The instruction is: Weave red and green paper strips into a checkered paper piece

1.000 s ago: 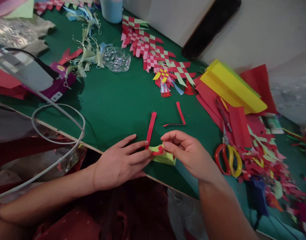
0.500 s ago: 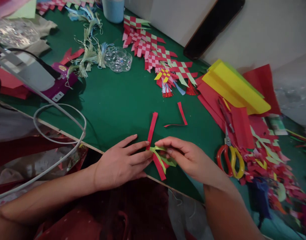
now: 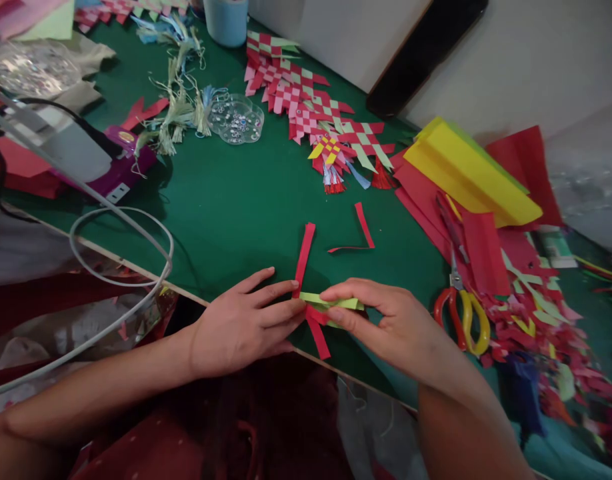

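A desk (image 3: pixel 226 200) topped in dark green runs diagonally, its pale wooden edge nearest. Beyond it stands a plain off-white wall (image 3: pixel 536 60), a black panel (image 3: pixel 426 53) against it. Light is dim.

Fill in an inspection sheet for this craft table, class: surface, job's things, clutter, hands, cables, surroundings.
Surface: green table, covered in craft goods.
Job's things: red strip crossed with pale green strip near the table's edge.
Clutter: woven pieces, tassels, dish of googly eyes, scissors, yellow sheets, paper scraps.
Hands: left hand flat, fingers pressing where the strips cross; right hand pinching the pale green strip.
Cables: white cable looped over the edge, by a purple tool.
Surroundings: pale wall.
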`<act>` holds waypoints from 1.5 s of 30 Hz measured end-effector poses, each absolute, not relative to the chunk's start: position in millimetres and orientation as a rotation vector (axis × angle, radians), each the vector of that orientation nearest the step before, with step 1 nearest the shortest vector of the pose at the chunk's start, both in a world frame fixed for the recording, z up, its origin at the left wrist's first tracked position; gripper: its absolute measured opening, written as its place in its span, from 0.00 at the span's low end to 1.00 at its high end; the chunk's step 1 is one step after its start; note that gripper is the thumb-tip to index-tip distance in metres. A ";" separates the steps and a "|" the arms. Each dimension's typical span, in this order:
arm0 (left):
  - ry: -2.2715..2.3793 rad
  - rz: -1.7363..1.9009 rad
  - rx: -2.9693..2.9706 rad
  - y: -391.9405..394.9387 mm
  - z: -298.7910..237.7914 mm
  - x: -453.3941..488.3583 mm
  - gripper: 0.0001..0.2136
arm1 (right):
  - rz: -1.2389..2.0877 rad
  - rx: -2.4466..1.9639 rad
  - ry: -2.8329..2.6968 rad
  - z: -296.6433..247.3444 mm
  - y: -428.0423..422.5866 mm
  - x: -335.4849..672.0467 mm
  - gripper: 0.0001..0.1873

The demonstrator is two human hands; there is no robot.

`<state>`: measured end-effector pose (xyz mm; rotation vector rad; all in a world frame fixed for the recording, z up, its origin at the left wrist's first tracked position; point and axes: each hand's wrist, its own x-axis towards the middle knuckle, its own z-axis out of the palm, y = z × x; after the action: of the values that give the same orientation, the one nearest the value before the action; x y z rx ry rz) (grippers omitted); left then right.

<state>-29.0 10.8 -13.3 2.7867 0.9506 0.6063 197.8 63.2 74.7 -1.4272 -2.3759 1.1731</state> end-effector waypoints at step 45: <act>1.015 0.600 2.801 8.6 -8.6 -28.6 0.18 | 0.561 -1.471 -2.339 26.0 48.6 182.2 0.05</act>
<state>-28.6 8.6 -8.6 2.8005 1.0153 0.5999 182.2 48.6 26.0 -1.4712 -2.3393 0.5609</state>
